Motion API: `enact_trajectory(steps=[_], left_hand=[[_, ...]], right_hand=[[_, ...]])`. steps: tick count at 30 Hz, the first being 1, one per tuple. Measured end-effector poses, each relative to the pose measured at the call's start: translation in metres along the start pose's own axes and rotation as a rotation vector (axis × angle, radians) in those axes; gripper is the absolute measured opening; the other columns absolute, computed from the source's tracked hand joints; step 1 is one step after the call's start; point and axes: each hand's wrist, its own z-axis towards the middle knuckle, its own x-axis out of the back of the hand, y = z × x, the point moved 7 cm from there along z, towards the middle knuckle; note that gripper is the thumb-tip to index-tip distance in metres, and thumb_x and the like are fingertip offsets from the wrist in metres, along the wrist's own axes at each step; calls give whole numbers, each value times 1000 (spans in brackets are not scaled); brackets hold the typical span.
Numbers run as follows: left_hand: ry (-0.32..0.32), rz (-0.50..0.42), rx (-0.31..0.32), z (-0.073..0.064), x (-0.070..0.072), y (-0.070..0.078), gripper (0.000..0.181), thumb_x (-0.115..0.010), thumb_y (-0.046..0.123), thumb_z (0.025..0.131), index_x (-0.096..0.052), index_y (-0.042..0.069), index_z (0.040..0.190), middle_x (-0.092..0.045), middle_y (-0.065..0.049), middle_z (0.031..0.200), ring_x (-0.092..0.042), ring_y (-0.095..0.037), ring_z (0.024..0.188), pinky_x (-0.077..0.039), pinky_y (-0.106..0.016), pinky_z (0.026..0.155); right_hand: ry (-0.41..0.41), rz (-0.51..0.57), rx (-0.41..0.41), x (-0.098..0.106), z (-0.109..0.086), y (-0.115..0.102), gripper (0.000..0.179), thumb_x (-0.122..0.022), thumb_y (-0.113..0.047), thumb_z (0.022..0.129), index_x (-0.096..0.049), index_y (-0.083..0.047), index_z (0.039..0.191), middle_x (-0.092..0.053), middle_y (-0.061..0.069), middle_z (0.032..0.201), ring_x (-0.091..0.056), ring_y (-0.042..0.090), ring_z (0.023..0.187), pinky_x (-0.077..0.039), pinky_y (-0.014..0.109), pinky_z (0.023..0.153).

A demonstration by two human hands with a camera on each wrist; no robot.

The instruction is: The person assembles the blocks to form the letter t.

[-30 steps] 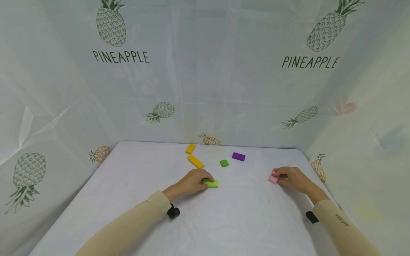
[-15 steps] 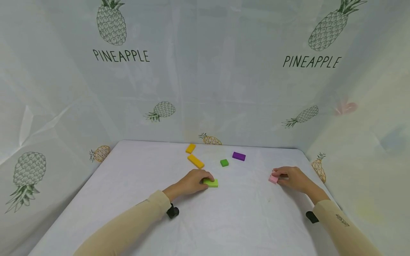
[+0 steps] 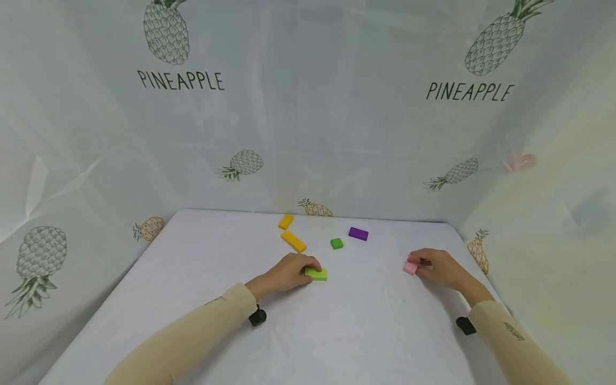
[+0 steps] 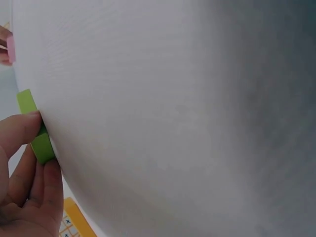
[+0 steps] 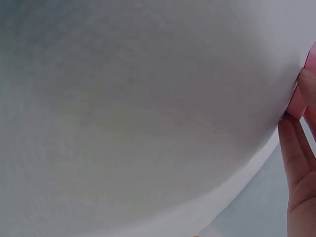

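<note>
Near the middle of the white table, my left hand [image 3: 289, 272] grips a flat lime-green block [image 3: 317, 274] by its left end. The left wrist view shows the thumb across the face of the green block [image 4: 43, 147] and the other fingers at its lower end. Over on the right, my right hand [image 3: 440, 269] pinches a small pink block [image 3: 410, 268] between thumb and fingers. Part of the pink block [image 5: 297, 102] shows at the right edge of the right wrist view, the rest being covered by the hand or cut off.
Behind the left hand lie a long yellow-orange block [image 3: 293, 241] and a shorter yellow block [image 3: 286, 222]. A small green block [image 3: 337, 244] and a purple block [image 3: 358, 233] lie farther back, between the hands. A pineapple-print curtain [image 3: 308, 117] hangs behind the table [image 3: 356, 331].
</note>
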Motion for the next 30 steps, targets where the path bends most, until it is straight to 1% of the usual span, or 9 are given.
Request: enact_trajectory(steps=[6,9,12,17,20,22,27,30], left_hand=[[-3,-18,4,2,-1,0,30,-80,14,97,-73,24,124,-73,12,125,-62,-3,112,-52,-30,106],[-3,-14,6,3,-1,1,30,-80,14,97,-73,24,124,-73,12,125,-63,-4,113,-52,-31,106],[0,-13,16,3,0,1,30,-81,14,96,-74,24,124,-74,12,125,-63,-4,113,-52,-32,106],[4,-27,26,3,2,1,30,-81,14,96,-74,24,123,-74,11,124,-64,-5,113,-52,-33,106],[1,-38,24,3,1,1,30,-81,13,96,-74,24,123,-74,11,124,-64,-6,113,-52,-34,107],[1,-38,21,3,0,0,30,-81,14,96,-74,24,123,-74,11,124,-64,-5,113,-52,-34,107],[5,-28,28,3,0,-3,30,-82,15,96,-74,25,123,-74,13,123,-63,-3,110,-52,-33,106],[-1,-26,36,2,1,-4,30,-81,16,96,-74,26,123,-74,13,123,-62,-3,108,-52,-32,105]], right_hand=[[3,8,37,2,-2,-1,37,-83,5,86,-75,-2,122,-72,19,126,-71,34,109,-63,46,90],[9,8,63,3,-3,-3,36,-83,6,86,-76,-1,121,-70,23,130,-70,38,110,-63,46,90],[10,5,74,3,-2,-4,35,-83,5,86,-76,0,120,-67,28,135,-69,43,113,-62,50,90],[2,-24,56,4,-1,-5,34,-82,4,88,-78,-3,120,-66,26,138,-66,46,120,-59,56,95],[-11,-22,37,4,-1,-5,35,-81,5,88,-77,-2,122,-66,25,138,-66,46,120,-58,58,95],[-15,-22,34,3,-1,-5,36,-81,5,88,-76,-1,124,-67,24,137,-68,45,118,-59,57,94],[-7,-39,89,3,2,-10,36,-81,6,88,-77,0,123,-71,21,131,-68,43,116,-61,54,91],[-10,-21,100,3,4,-11,34,-82,5,88,-77,-1,121,-72,20,129,-68,44,116,-62,51,90]])
